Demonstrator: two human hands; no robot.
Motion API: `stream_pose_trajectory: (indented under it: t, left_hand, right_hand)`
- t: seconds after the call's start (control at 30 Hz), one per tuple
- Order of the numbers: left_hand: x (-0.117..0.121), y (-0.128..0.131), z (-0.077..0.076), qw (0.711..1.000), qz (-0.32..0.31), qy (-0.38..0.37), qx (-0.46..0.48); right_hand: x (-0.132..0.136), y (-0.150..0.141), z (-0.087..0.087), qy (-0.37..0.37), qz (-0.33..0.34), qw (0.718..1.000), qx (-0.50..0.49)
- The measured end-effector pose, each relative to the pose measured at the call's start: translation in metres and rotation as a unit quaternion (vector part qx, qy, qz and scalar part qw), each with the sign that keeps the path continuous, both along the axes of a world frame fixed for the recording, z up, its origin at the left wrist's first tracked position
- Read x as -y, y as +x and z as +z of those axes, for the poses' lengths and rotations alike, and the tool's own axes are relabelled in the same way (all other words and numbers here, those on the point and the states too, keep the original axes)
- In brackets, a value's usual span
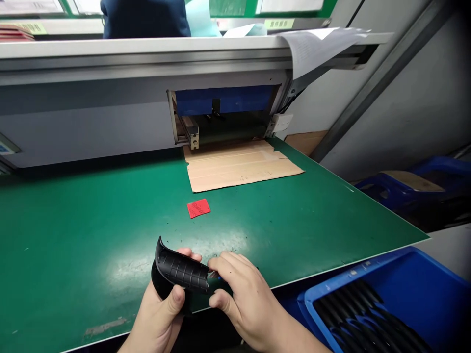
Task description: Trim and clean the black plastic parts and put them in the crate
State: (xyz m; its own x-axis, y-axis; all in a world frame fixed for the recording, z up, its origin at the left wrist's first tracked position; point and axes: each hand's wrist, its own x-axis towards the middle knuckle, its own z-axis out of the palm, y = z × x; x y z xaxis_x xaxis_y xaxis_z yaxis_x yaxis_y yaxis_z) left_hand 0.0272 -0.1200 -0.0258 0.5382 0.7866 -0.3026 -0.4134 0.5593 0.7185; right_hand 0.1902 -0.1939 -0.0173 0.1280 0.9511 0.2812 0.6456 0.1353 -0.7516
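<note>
My left hand [162, 314] is wrapped round a curved black plastic part [184, 269] with a ribbed grid on its inner face, thumb on its near side and fingers behind. At the part's right end, my right hand [245, 287] is closed on a small tool [213, 275]. Only a bit of metal and a speck of blue show between its fingers, so its exact kind is hidden. The tool's metal end is at the part's edge; whether they touch is unclear. Both hands are over the front edge of the green table [110, 220].
A red card [198, 208] lies beyond the hands, with dark crumbs around it. Further back, a cardboard sheet [239, 166] lies before a wall opening [228, 122]. At the lower right, a blue bin [415, 289] holds several black parts [360, 314]. Papers [320, 49] droop off the shelf.
</note>
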Motion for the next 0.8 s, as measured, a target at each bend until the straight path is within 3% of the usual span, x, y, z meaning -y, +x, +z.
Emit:
stream_pose_trajectory:
  t: [0.2, 0.4, 0.7, 0.8]
  left_hand:
    - [-0.006, -0.017, -0.014, 0.994, -0.053, 0.096, 0.014]
    - [0.0, -0.015, -0.006, 0.995, 0.001, 0.092, -0.025]
    - [-0.011, -0.022, -0.002, 0.979, -0.085, 0.176, -0.056]
    - [-0.011, -0.02, -0.001, 0.981, -0.07, 0.175, -0.056]
  right_hand:
    - [-0.001, -0.005, -0.002, 0.008, -0.011, 0.997, 0.078]
    - [-0.001, -0.006, -0.002, 0.016, -0.024, 0.992, 0.123]
    - [0.001, -0.006, -0.003, 0.042, -0.01, 0.989, 0.139]
    - [0.002, -0.008, -0.006, 0.038, -0.006, 0.99, 0.133]
